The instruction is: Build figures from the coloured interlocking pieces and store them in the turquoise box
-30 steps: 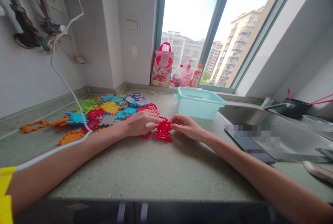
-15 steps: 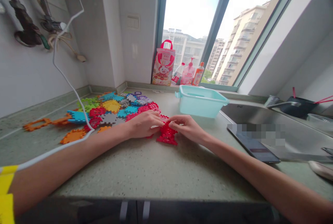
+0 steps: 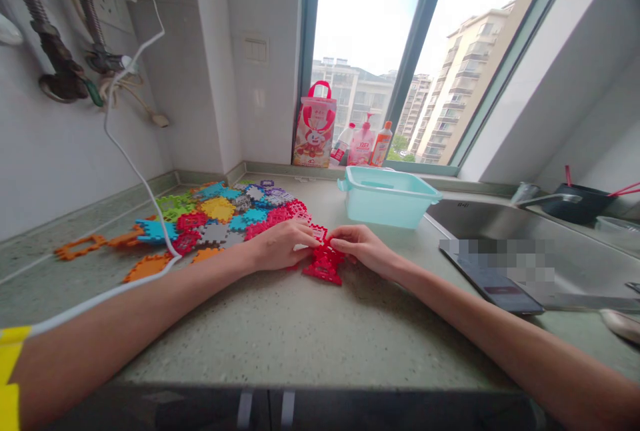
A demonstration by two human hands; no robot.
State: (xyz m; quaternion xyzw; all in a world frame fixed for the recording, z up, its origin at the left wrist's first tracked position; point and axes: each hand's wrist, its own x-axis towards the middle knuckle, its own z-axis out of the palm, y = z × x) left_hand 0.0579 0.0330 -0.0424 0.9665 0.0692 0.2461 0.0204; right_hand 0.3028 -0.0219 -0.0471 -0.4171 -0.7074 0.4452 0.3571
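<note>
Both your hands meet on the red block cluster (image 3: 325, 265), which sits on the counter (image 3: 300, 331) in mid-frame, just right of the loose pile of coloured pieces (image 3: 215, 214).

Left hand (image 3: 280, 247): fingers curled down and closed onto the cluster's upper left edge, palm low over the counter. Right hand (image 3: 363, 249): thumb and forefingers pinched tight on the upper right edge. Neither hand is spread wide, and both are gripping the same red thing.

Handling, as a judgement: the cluster looks like thin, toothed plastic pieces slotted together, so light, stiff and not slippery (the notched edges give your fingertips purchase). The joints are probably the weak point, since a pull at one outer piece could pop it loose. Pinch it across the flat faces near the middle, or at two opposite edges as you have it now, and keep its base on the counter for support.

Nearby: teal tub (image 3: 387, 196) just behind, phone (image 3: 493, 277) to the right near the sink (image 3: 525, 237), and a white cable (image 3: 135, 171) trailing over the pile.
</note>
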